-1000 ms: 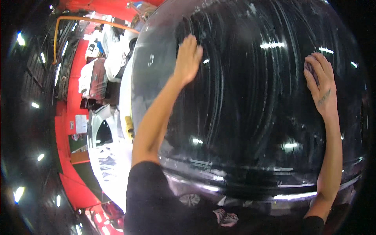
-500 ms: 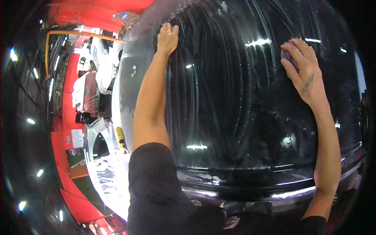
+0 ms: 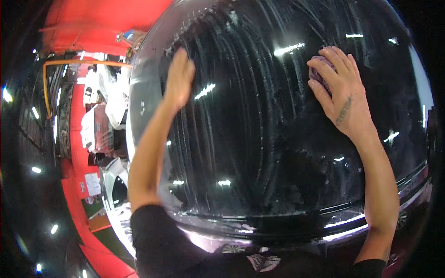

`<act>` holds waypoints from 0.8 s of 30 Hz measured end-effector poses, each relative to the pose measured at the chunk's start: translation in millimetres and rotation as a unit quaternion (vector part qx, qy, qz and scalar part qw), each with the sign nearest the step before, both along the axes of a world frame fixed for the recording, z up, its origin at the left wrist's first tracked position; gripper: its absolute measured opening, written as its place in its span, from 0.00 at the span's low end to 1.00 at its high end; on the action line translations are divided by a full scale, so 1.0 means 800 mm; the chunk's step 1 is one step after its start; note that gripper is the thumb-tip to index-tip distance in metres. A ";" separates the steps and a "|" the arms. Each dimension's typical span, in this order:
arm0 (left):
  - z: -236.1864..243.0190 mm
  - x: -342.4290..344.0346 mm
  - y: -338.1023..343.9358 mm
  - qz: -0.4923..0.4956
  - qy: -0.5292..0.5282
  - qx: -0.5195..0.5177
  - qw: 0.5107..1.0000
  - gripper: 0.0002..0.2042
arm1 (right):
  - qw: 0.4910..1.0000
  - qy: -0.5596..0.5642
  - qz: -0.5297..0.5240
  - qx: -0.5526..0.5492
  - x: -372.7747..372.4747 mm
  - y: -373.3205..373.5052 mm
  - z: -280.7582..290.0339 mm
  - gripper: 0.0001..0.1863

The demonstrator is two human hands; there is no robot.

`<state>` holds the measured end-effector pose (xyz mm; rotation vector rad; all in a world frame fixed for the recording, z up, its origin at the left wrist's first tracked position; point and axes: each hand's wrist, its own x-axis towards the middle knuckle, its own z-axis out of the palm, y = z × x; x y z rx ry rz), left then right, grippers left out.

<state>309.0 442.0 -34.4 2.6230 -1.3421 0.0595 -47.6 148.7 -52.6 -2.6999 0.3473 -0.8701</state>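
While both hands press a soapy black car windscreen (image 3: 259, 139):
Left hand (image 3: 180, 83) flat, open, empty; right hand (image 3: 340, 90) clamps a purple sponge (image 3: 317, 69) near upper edge.

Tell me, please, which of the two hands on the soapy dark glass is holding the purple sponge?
The right hand: its fingers press a purple sponge against the glass. The left hand lies flat and bare, with nothing under it.

A red wall (image 3: 99, 21) stands far left; a yellow pipe (image 3: 69, 61) and a white car (image 3: 111, 194) lie left.
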 end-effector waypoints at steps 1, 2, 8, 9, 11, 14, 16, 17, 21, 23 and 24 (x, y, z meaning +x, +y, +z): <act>0.003 0.083 -0.014 0.020 -0.030 -0.038 0.999 0.33 | 1.000 -0.012 0.024 0.010 0.006 0.009 0.006 0.19; 0.002 0.095 -0.065 0.052 -0.043 -0.011 0.998 0.34 | 1.000 -0.006 0.020 0.008 0.002 0.004 0.004 0.19; 0.000 -0.137 0.022 0.003 0.015 0.030 0.999 0.33 | 1.000 0.000 0.012 -0.004 -0.002 -0.015 -0.003 0.19; 0.022 -0.214 0.054 0.031 0.075 0.116 0.990 0.37 | 1.000 -0.003 0.012 -0.010 -0.002 -0.017 -0.002 0.19; 0.014 -0.355 0.138 0.009 0.088 0.183 0.979 0.41 | 1.000 0.007 -0.008 -0.018 -0.006 -0.020 -0.003 0.19; 0.020 -0.388 0.172 -0.024 0.110 0.225 0.968 0.43 | 0.999 0.036 -0.018 0.005 -0.013 -0.009 0.010 0.18; 0.026 -0.304 0.115 -0.086 0.075 0.149 0.982 0.41 | 0.997 0.054 -0.041 -0.046 -0.012 -0.015 -0.005 0.18; 0.025 -0.238 0.070 -0.058 0.045 0.111 0.991 0.36 | 0.994 0.071 -0.047 -0.068 -0.006 -0.016 -0.014 0.19; -0.026 0.076 -0.079 -0.021 -0.230 0.114 0.966 0.21 | 0.994 0.088 -0.031 -0.059 0.004 -0.007 -0.032 0.20; -0.065 0.101 -0.020 0.155 -0.274 -0.059 0.947 0.22 | 0.997 0.057 0.034 -0.040 0.024 0.016 -0.046 0.21; -0.089 0.050 -0.060 0.036 -0.230 -0.047 0.971 0.22 | 0.993 0.095 0.000 -0.071 0.003 -0.013 -0.059 0.21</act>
